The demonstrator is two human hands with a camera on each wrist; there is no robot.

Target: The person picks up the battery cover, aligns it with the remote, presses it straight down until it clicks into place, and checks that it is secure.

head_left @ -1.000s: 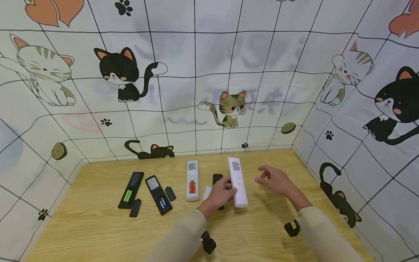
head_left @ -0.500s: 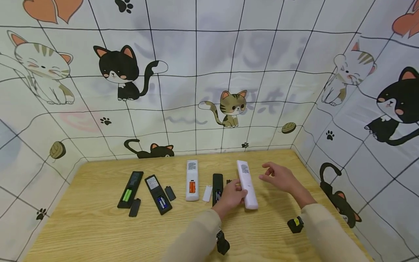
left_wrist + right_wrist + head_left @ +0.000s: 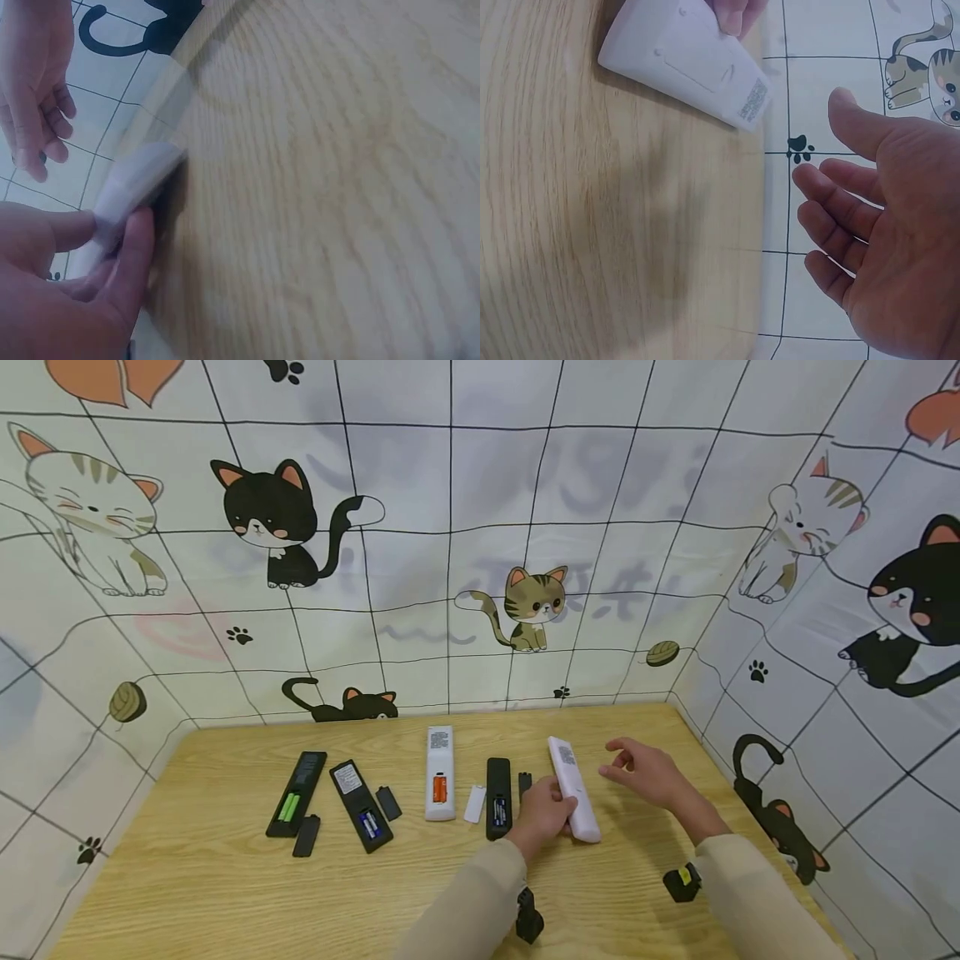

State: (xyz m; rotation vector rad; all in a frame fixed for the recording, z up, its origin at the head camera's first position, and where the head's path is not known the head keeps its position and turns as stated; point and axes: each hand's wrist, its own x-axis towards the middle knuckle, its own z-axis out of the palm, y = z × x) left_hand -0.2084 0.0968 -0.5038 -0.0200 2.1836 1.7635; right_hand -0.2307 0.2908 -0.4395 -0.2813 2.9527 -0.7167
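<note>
Gripping a white remote (image 3: 577, 787) — left hand (image 3: 542, 812) hides part

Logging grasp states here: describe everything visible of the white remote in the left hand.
The white remote is long, plastic-looking, and the rightmost remote on view. Its back shows a printed label at the far end, too small to read, and a seam outlining a closed panel. It is tilted, above or against the table; contact is unclear. The left hand grips its left side, toward the near end.
</note>
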